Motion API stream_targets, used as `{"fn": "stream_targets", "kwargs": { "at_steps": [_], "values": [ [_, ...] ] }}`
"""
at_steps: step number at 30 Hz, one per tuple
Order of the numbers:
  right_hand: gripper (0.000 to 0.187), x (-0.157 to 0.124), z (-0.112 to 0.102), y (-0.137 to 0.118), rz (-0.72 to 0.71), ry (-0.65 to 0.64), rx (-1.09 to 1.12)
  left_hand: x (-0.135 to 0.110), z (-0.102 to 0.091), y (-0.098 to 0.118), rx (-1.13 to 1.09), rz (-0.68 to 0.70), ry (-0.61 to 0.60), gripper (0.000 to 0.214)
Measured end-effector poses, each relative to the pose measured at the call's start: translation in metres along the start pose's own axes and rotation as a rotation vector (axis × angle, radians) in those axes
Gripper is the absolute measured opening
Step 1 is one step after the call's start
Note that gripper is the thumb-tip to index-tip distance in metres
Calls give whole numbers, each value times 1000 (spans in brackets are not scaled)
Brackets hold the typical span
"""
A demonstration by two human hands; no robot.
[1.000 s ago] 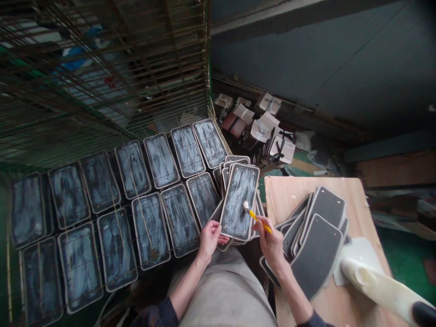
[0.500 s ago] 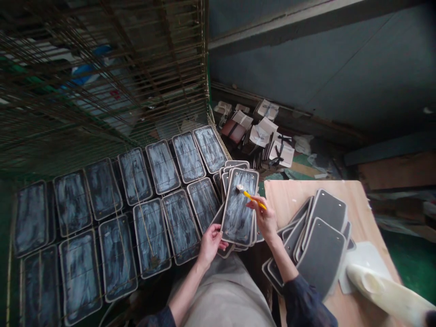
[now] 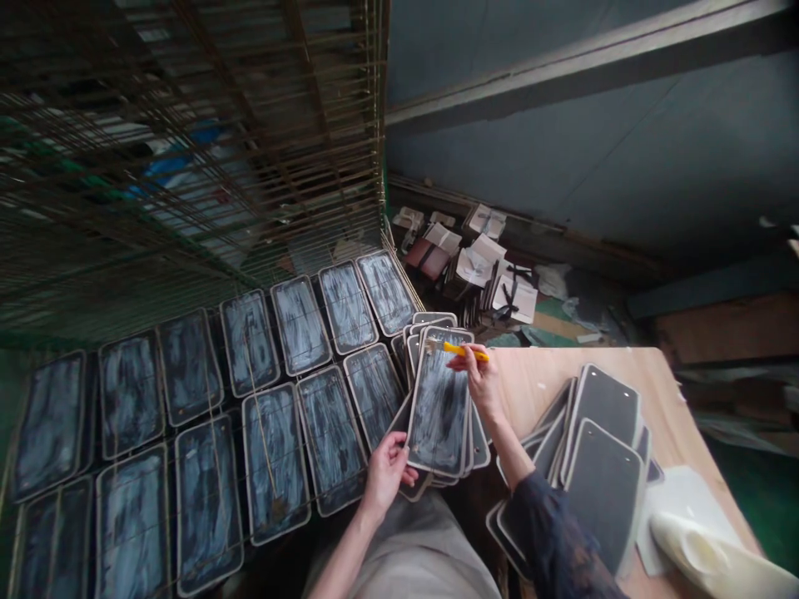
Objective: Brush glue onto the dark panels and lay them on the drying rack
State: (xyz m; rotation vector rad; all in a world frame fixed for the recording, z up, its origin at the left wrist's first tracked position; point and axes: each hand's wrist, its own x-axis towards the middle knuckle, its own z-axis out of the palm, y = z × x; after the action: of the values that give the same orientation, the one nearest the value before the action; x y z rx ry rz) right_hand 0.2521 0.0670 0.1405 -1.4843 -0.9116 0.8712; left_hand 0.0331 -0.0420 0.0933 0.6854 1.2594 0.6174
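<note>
My right hand (image 3: 482,378) is closed around the yellow handle of a brush (image 3: 465,350). The brush's bristles touch the upper part of a dark, rounded rectangular panel (image 3: 438,408) with a pale rim. White streaks cover most of that panel's face, and small rivets show near its corners. It lies on top of a fanned stack of similar panels in front of me. With the fingers of my left hand (image 3: 388,466) I grip the lower left corner of the streaked panel. The thumb is on its edge, and the fingertips go partly underneath.
To the left, a wire rack (image 3: 240,401) bears two rows of white-streaked panels, under a raised wire grid (image 3: 300,108). On the wooden table (image 3: 655,391) at right lie unstreaked dark panels (image 3: 604,482) and a cream-coloured container (image 3: 705,553). Tied bundles (image 3: 515,295) stand on the floor behind.
My right hand and the brush have shifted on the panel, and the handle now lies flatter. My left hand keeps its corner. The whole view has tilted slightly upward.
</note>
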Motion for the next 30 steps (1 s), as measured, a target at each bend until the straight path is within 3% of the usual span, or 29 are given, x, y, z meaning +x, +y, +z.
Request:
{"fn": "stream_targets", "kwargs": {
  "at_steps": [5, 13, 19, 25, 30],
  "values": [
    [35, 12, -1, 7, -71, 24, -76, -2, 4, 2, -43, -11, 31, 50],
    [27, -11, -34, 12, -209, 47, -425, -7, 8, 5, -235, -88, 65, 51],
    [27, -31, -41, 10, -255, 124, -620, -7, 6, 3, -296, -87, 27, 44],
    [28, -75, -34, -3, -236, 29, -684, -9, 1, 6, -330, -119, -8, 44],
    [25, -120, -36, -27, -89, -7, -634, -11, -5, 10, -345, -137, -74, 39]
  ]
}}
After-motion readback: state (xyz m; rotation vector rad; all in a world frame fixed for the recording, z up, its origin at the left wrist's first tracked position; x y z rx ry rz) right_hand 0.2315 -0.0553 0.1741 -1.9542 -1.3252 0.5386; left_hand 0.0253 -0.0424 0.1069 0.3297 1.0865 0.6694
